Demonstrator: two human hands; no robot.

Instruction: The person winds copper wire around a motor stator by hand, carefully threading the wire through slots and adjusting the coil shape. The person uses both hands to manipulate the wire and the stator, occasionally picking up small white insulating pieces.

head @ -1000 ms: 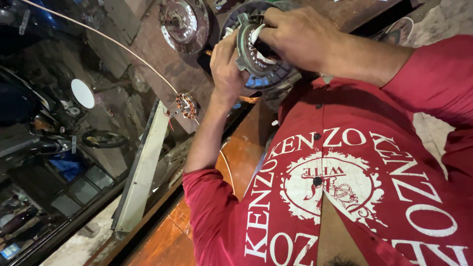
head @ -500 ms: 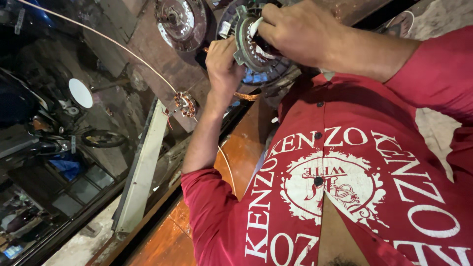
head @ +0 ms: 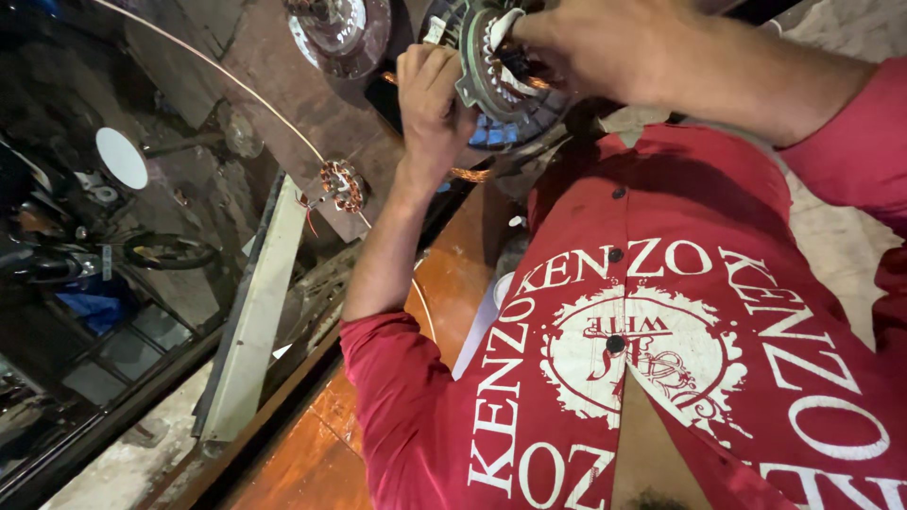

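A round metal fan motor with copper windings (head: pixel 505 94) is held up in front of my chest, near the top of the head view. My left hand (head: pixel 430 99) grips its left rim, with the fingers curled over the edge. My right hand (head: pixel 595 42) is closed over the top of the motor and pinches a white strip (head: pixel 501 33) at the windings. My red printed shirt (head: pixel 661 359) fills the lower right, and the motor's right part is hidden by my right hand.
A second round metal motor housing (head: pixel 331 28) lies at the top. A small copper-wound coil (head: pixel 342 184) hangs on a thin wire (head: pixel 236 80). There is a pale long bar (head: pixel 250 331), an orange wooden bench (head: pixel 321 434), a round white mirror (head: pixel 121 158) and dark clutter at the left.
Both hands and the motor sit a little higher in the view. My right hand has shifted over the windings; my left hand keeps its grip on the rim.
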